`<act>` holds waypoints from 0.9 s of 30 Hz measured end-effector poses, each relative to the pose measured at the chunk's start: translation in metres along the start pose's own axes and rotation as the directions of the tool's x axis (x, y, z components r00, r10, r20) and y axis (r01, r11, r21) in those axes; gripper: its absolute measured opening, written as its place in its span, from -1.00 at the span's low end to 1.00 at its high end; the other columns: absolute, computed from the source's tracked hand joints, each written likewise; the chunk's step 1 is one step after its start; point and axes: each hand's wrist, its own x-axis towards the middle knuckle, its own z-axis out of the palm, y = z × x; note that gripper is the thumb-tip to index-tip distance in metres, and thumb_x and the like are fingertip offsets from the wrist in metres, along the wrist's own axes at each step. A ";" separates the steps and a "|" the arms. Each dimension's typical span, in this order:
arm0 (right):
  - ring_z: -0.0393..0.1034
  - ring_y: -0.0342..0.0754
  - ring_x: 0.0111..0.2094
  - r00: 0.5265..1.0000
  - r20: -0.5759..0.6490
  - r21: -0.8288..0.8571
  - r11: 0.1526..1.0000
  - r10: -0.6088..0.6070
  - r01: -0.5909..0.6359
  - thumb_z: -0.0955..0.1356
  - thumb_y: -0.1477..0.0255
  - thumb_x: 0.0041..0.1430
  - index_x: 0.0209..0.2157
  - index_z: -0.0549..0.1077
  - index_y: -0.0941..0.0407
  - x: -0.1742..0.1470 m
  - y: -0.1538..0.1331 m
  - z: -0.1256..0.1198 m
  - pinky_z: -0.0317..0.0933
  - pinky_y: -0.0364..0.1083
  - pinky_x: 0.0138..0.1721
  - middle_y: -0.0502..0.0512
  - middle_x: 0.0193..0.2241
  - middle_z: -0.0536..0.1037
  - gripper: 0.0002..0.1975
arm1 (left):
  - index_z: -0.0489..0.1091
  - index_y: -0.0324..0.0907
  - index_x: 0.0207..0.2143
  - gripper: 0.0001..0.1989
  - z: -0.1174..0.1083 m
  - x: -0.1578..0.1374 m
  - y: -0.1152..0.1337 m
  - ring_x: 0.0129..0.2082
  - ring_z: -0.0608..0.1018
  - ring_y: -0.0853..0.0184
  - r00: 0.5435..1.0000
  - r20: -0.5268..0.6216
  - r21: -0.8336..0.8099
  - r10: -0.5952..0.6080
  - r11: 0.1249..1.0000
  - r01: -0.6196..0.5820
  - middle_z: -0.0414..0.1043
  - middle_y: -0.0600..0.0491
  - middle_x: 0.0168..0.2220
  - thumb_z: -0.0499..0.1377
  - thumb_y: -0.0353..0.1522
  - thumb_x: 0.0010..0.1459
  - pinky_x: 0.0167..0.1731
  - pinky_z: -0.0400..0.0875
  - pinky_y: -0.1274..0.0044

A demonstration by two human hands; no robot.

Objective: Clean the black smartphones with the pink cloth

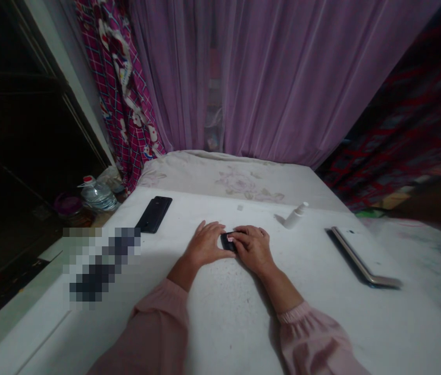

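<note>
A small, flat black object (225, 241) lies on the white table, partly covered by my fingers, so its kind cannot be made out. My left hand (205, 245) curves round its left side, thumb near the front edge and fingers at the back. On top of it, my right hand (254, 249) pinches a small pink-and-white piece (230, 238), perhaps cloth or tissue, against the black surface. A white spray bottle (295, 216) stands upright to the right of my hands. Further left lies a black phone (155, 214).
A large white device with a metallic edge (366, 256) lies at the right. A tiny pale square (240, 208) sits beyond my hands. Something pixelated (103, 263) occupies the left edge of the white table (224, 317). Purple curtains (282, 78) hang behind; a water bottle (97, 195) stands at far left.
</note>
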 end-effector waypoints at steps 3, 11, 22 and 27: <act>0.29 0.09 0.00 0.995 -0.068 -0.042 0.996 0.074 -0.077 0.32 0.44 0.13 -0.24 0.59 -0.04 -0.001 0.013 0.003 0.01 0.16 0.07 0.11 -0.07 0.51 -0.78 | 0.35 -0.11 -0.09 -0.34 0.002 -0.001 0.007 0.16 0.34 0.07 0.998 -0.052 0.039 -0.038 0.998 0.041 0.40 -0.07 0.08 0.36 0.05 -0.18 0.24 -0.07 0.18; 0.33 0.08 -0.02 0.969 -0.193 -0.004 0.988 0.154 -0.157 0.27 0.44 0.13 -0.25 0.60 0.01 0.000 0.025 0.010 0.21 0.11 0.05 0.14 -0.09 0.51 -0.74 | 0.31 -0.08 -0.06 -0.33 0.007 -0.006 0.018 0.15 0.35 0.07 0.999 0.001 0.031 0.034 0.999 -0.034 0.38 -0.06 0.07 0.33 0.07 -0.14 0.25 -0.14 0.14; 0.14 0.10 0.23 0.987 0.106 0.344 0.936 -0.118 0.075 0.34 0.41 0.12 -0.33 0.62 -0.01 -0.008 0.025 -0.009 -0.19 0.26 0.28 0.14 0.05 0.46 -0.82 | 0.28 -0.06 0.13 -0.29 0.006 -0.007 0.016 0.19 0.32 0.06 0.996 0.030 0.026 0.087 0.996 -0.088 0.35 -0.05 0.15 0.26 0.05 -0.01 0.27 -0.17 0.14; 0.04 0.10 0.28 0.967 0.216 0.416 0.909 -0.134 0.033 0.38 0.44 0.07 -0.38 0.63 0.01 -0.006 0.023 -0.023 -0.20 0.22 0.29 0.12 0.17 0.35 -0.86 | 0.10 -0.11 0.24 -0.16 0.007 -0.008 0.018 0.26 0.22 0.06 0.990 0.075 0.031 0.118 0.992 -0.120 0.17 -0.12 0.27 0.24 0.05 0.00 0.26 -0.18 0.11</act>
